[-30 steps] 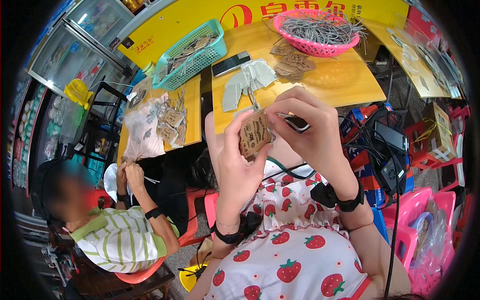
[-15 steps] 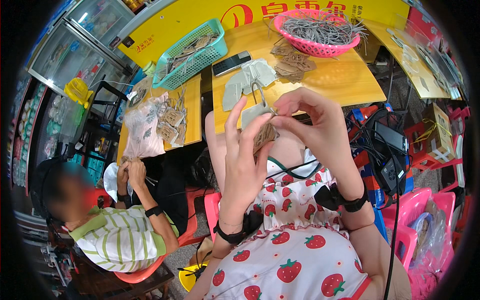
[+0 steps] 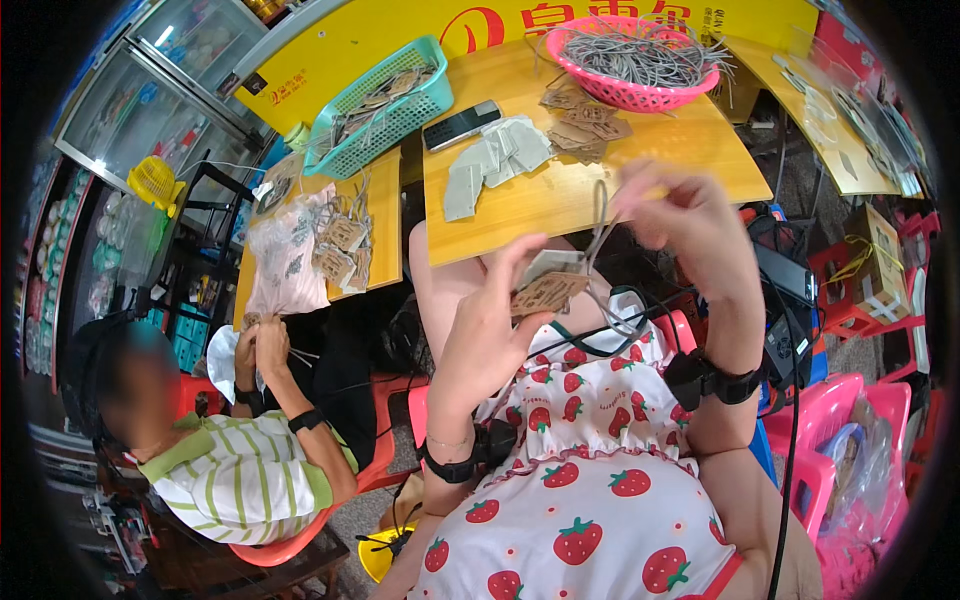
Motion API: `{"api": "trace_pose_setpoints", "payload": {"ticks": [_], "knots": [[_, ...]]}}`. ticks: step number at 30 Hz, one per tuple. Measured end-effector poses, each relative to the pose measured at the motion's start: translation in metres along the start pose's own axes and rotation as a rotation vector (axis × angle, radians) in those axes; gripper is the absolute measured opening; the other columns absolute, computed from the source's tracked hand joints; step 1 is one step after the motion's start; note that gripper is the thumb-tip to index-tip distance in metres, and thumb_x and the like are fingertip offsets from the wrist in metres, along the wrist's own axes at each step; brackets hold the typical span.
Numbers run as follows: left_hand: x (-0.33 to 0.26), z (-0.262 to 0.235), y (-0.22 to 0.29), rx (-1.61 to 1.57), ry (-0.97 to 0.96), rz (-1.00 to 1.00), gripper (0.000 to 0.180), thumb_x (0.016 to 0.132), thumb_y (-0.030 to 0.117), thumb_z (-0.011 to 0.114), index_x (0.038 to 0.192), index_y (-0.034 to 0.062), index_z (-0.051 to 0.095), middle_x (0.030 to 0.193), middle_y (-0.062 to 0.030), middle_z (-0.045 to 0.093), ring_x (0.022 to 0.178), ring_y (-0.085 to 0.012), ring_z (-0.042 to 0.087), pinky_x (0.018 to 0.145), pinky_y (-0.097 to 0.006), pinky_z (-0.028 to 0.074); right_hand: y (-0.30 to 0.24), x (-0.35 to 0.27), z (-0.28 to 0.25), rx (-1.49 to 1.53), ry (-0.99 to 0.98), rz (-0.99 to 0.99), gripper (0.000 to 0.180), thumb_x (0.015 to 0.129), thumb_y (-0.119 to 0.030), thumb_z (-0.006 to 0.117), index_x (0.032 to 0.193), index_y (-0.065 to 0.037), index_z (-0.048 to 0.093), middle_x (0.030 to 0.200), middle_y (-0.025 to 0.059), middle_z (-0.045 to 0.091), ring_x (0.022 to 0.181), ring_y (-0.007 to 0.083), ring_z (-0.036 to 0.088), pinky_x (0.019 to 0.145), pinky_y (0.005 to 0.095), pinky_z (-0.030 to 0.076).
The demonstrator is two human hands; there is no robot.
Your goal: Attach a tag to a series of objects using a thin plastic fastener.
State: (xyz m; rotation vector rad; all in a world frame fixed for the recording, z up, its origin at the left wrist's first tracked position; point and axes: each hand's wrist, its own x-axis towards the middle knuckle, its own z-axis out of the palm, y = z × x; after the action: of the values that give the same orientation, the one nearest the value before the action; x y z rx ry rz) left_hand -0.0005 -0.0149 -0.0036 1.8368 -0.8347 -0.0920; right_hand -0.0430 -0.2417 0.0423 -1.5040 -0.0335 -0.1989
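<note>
Left fingers [image 3: 503, 273] hold a tag [image 3: 550, 294]; right fingers [image 3: 668, 184] perhaps pinch cord [image 3: 598, 242].

A tilted brown printed tag [image 3: 550, 295] shows at mid-frame, a pale grey card [image 3: 553, 262] just above, looped grey cord [image 3: 600, 205] alongside at right.

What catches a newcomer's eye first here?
The pink perforated basket heaped with grey cords, far back on the wooden table. Then, mid-picture, the left hand holding a brown printed tag, a looped grey cord right of it. Upper left of centre, a teal perforated basket holds more tags.
</note>
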Motion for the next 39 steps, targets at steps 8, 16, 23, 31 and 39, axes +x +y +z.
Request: {"api": "trace_pose_setpoints", "payload": {"ticks": [8,16,23,31,39], "knots": [[0.001,0.000,0.003,-0.009,-0.283,-0.157,0.068,0.069,-0.008,0.072,0.128,0.0076,0.042,0.110,-0.0111,0.062,0.106,-0.0226,0.061,0.088,-0.032,0.048,-0.001,0.011,-0.016,-0.124,0.764,-0.707,0.021,0.086,-0.007,0.066,0.103,0.005,0.059,0.096,0.0063,0.061,0.087,0.0133,0.063,0.078,0.0217,0.049],[0.000,-0.001,-0.003,-0.170,-0.192,-0.270,0.060,0.070,-0.001,0.073,0.124,0.0037,0.048,0.108,-0.0163,0.063,0.099,-0.0254,0.065,0.084,-0.033,0.050,0.012,0.008,0.017,-0.513,-0.230,-0.388,0.021,0.075,-0.004,0.073,0.091,-0.001,0.060,0.097,0.0071,0.064,0.092,0.0164,0.059,0.080,0.0303,0.046],[-0.003,-0.005,-0.006,-0.231,-0.120,-0.202,0.060,0.070,-0.003,0.074,0.123,0.0029,0.049,0.105,-0.0126,0.064,0.095,-0.0174,0.064,0.080,-0.030,0.052,0.012,0.007,0.031,-0.471,-0.246,-0.216,0.011,0.077,-0.003,0.071,0.083,0.000,0.062,0.077,0.0048,0.063,0.074,0.0131,0.060,0.071,0.0268,0.048],[-0.006,-0.002,0.003,-0.421,-0.066,-0.081,0.052,0.078,-0.003,0.070,0.125,0.0005,0.048,0.104,-0.0083,0.064,0.094,-0.0120,0.062,0.076,-0.027,0.051,0.012,0.006,0.037,-0.464,-0.157,-0.270,0.010,0.078,-0.001,0.070,0.082,0.002,0.062,0.077,0.0070,0.064,0.069,0.0146,0.061,0.065,0.0272,0.050],[-0.004,-0.004,-0.003,-0.309,-0.032,-0.144,0.037,0.088,-0.002,0.060,0.123,0.0003,0.050,0.101,-0.0078,0.066,0.087,-0.0053,0.059,0.066,-0.019,0.045,0.011,0.005,0.035,-0.416,-0.198,-0.240,0.013,0.075,0.002,0.071,0.084,-0.001,0.062,0.082,0.0061,0.063,0.077,0.0150,0.060,0.071,0.0274,0.047]]}}
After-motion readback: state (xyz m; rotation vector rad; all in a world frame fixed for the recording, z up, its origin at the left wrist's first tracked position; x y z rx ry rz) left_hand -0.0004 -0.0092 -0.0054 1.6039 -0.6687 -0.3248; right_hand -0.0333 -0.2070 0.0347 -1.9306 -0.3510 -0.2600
